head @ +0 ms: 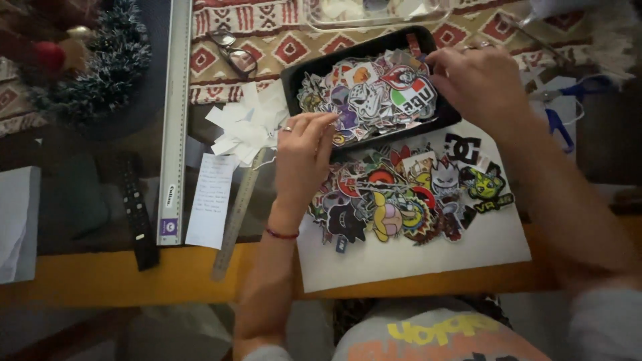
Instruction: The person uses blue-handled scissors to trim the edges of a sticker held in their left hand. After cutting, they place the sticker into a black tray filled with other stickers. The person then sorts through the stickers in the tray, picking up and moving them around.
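Both hands reach into the shallow black rectangular tray (294, 77) of colourful die-cut stickers (368, 93) at upper centre. Left hand (304, 157) has fingertips curled onto stickers at the tray's lower left edge; can't tell if any sticker is pinched. Right hand (478, 83) lies palm-down over the tray's right end, grasp hidden. Below the tray, more cartoon stickers (408, 197) spread on a white paper sheet (414, 261). Long metal ruler (175, 120), white paper scraps (244, 127) and black remote control (137, 214) sit left.
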